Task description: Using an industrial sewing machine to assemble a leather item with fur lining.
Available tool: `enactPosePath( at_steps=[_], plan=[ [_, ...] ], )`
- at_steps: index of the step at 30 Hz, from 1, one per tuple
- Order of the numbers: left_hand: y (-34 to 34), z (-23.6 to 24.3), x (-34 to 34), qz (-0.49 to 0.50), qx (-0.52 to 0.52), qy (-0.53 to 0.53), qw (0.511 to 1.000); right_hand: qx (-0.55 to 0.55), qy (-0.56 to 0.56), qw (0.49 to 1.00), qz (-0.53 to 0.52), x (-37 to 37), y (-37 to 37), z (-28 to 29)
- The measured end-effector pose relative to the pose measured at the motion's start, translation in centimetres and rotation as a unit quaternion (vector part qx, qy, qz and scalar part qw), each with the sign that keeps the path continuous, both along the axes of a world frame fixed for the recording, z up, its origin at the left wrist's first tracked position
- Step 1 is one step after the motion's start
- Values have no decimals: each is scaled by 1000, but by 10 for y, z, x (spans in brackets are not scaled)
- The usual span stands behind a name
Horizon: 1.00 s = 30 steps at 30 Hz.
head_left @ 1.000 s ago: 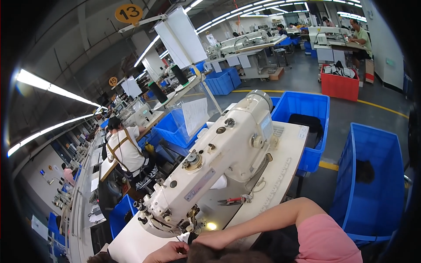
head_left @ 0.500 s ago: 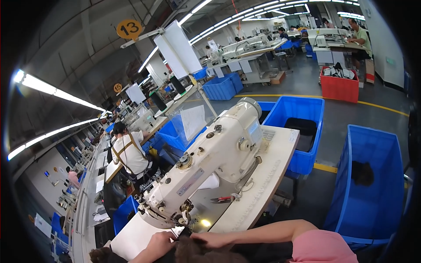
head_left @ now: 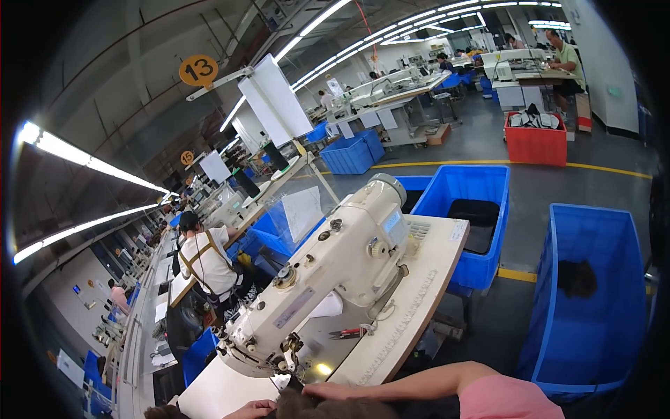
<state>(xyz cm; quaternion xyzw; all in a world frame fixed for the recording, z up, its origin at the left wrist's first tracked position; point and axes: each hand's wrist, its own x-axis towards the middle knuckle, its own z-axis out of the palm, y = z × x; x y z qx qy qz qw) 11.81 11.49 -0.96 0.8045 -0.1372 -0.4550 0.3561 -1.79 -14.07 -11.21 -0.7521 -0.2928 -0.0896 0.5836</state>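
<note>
A white industrial sewing machine stands before me, its needle area lit by a small lamp. Brown fuzzy fabric with a dark edge lies at the lower border, just in front of the needle. My right hand grips this fabric from the right, its fingers pressed together close to the dark edge. At the fabric's left side, my left hand has its fingertips closed, partly cut off by the picture's edge. Whatever they pinch is hidden. Red-handled snips rest on the machine bed.
The white sewing table extends right. Behind it a blue bin holds dark material; another blue bin at the right contains a dark fuzzy piece. A person in a white top works at the left. Thread cones stand beyond the machine.
My left hand has drawn back toward me, down to the lower edge. My right hand stays on the fabric, slightly lower in view. The whole view has shifted a little.
</note>
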Motion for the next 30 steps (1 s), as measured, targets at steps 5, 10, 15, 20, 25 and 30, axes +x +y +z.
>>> enactPosePath(
  at_steps=[5, 10, 15, 20, 25, 30],
  plan=[
    [2, -17, 6, -34, -40, -67, 996, 93, 197, 976, 17, 17, 4, -22],
    [24, -37, 15, -50, -75, -129, 988, 258, 289, 917, 94, -31, -10, 30],
    [17, -51, 11, -84, -108, -187, 973, 118, 269, 955, 47, -25, -11, 35],
    [19, -59, 6, -107, -125, -243, 956, -49, 232, 971, 8, -13, -2, 28],
    [-18, 43, -26, -193, 64, -449, 870, 81, 203, 974, -53, -2, 41, 8],
    [-69, 76, -33, -436, 151, -436, 773, 206, 80, 968, -117, -4, 90, -59]
  ],
)
